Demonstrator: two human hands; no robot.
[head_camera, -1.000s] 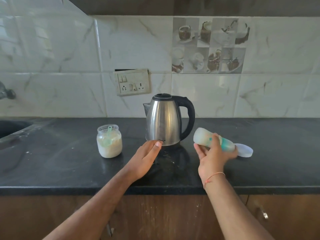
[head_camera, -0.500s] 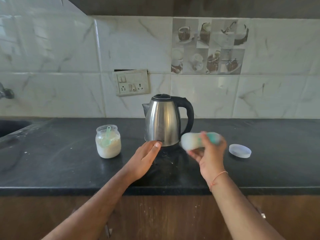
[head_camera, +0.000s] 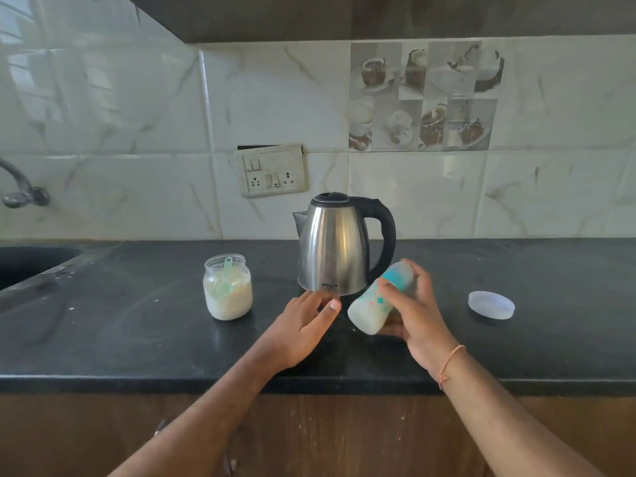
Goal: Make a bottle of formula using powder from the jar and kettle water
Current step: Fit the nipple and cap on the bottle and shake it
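Observation:
My right hand [head_camera: 414, 318] grips a baby bottle [head_camera: 371, 306] with teal markings, tilted, its milky bottom end low and to the left, just in front of the steel kettle [head_camera: 335, 244]. The bottle's cap end is up by my fingers. My left hand [head_camera: 303, 325] rests flat on the black counter [head_camera: 137, 332], fingers apart, fingertips near the kettle's base. A clear jar [head_camera: 227, 287] of pale powder stands lidless to the kettle's left, with a green scoop [head_camera: 225, 282] inside it.
A round translucent lid [head_camera: 491, 304] lies on the counter to the right. A sink [head_camera: 24, 265] and tap [head_camera: 20, 187] are at the far left. A socket plate [head_camera: 272, 170] is on the tiled wall behind the kettle.
My right hand has swung the bottle from lying sideways near the lid, leftward and down to a tilted pose in front of the kettle. My left hand stayed put.

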